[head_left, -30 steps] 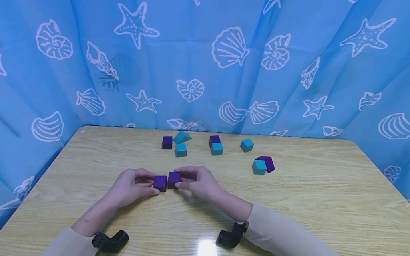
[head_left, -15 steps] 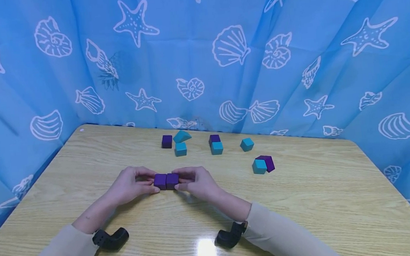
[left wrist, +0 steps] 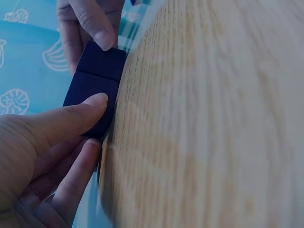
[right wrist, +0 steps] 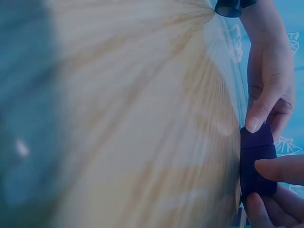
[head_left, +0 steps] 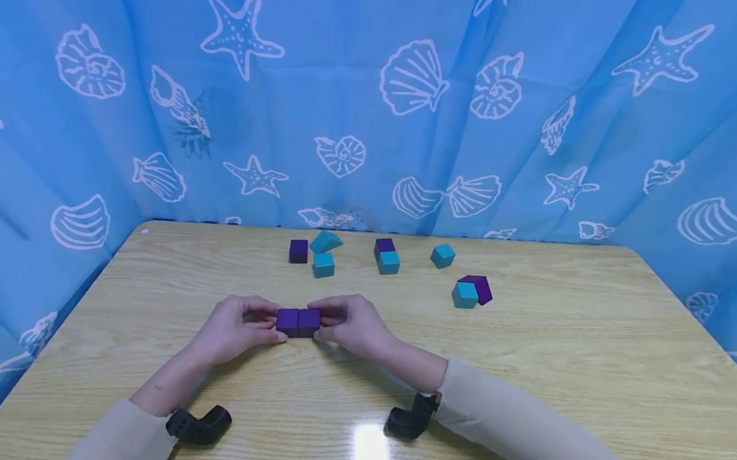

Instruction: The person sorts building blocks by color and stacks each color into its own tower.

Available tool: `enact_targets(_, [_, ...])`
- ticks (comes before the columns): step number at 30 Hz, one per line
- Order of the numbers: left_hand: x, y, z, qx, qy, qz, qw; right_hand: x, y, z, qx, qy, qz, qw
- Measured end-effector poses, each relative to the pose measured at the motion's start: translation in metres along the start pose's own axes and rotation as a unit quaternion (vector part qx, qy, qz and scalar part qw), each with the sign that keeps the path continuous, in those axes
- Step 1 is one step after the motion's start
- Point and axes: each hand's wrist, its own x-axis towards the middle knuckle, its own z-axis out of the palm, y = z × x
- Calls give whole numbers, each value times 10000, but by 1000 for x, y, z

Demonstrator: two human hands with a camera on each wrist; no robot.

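Note:
Two purple cubes stand side by side on the table, their faces touching. My left hand (head_left: pixel 230 331) pinches the left purple cube (head_left: pixel 288 323) between thumb and fingers. On the other side, my right hand (head_left: pixel 354 325) grips the right purple cube (head_left: pixel 309 323) the same way. The left wrist view shows the thumb lying across the near face of its cube (left wrist: pixel 92 90), with a thin seam between the two blocks. In the right wrist view the right thumb presses its own cube (right wrist: pixel 256 171).
Behind the hands lie a purple cube (head_left: pixel 299 251), a teal wedge (head_left: pixel 326 241) and a teal cube (head_left: pixel 323 265). Further right are a teal cube (head_left: pixel 388 263) before a purple block (head_left: pixel 384 245), a lone teal cube (head_left: pixel 443 256), and a teal cube (head_left: pixel 464 295) against a purple piece (head_left: pixel 482 288).
The right hand has moved its purple cube left, closing the gap to the cube in the left hand. Over the last half second the two cubes have stayed together.

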Motion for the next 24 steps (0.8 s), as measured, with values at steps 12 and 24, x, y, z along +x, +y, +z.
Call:
enact_targets(12, [-1, 1, 0, -13, 22, -35, 10000, 1, -4, -3, -212, -3, -185, 9996])
enact_targets(24, [-1, 2, 1, 4, 60, -64, 10000, 17, -12, -16, 361, 350, -307, 9983])
